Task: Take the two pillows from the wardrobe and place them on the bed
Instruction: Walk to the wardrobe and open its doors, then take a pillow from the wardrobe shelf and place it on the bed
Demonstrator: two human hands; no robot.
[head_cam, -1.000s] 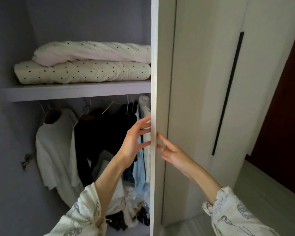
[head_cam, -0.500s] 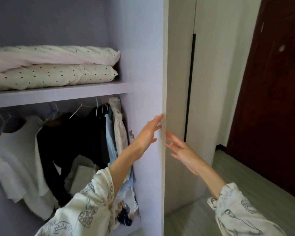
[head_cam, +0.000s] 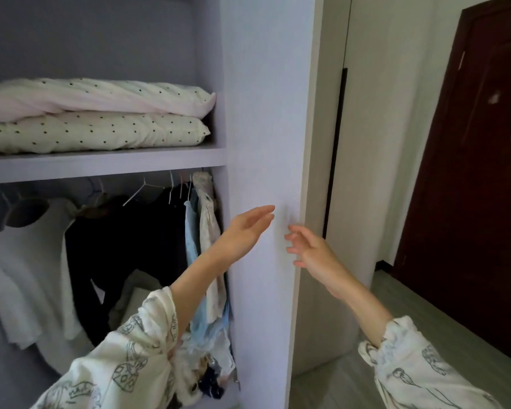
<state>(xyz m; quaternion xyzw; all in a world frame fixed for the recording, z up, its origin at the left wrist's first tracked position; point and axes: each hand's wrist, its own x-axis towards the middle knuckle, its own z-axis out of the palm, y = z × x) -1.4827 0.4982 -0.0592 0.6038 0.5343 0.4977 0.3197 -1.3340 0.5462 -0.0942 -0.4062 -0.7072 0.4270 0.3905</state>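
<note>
Two cream pillows with black dots lie stacked on the wardrobe's upper shelf at the left. The top pillow shows a pinkish underside and rests on the bottom pillow. My left hand is open, its palm flat against the inner face of the swung-out wardrobe door. My right hand is open with spread fingers at the door's front edge. Both hands are well below and to the right of the pillows and hold nothing.
Under the shelf hang clothes on hangers: a white top, dark garments, pale blue and patterned pieces. A closed wardrobe door with a black handle strip stands right of the open one. A dark brown room door and grey floor lie at right.
The wardrobe door has swung further open to the right, showing its lilac inner face. Both hands followed it right, and the view turned right, shifting the pillows toward the left edge.
</note>
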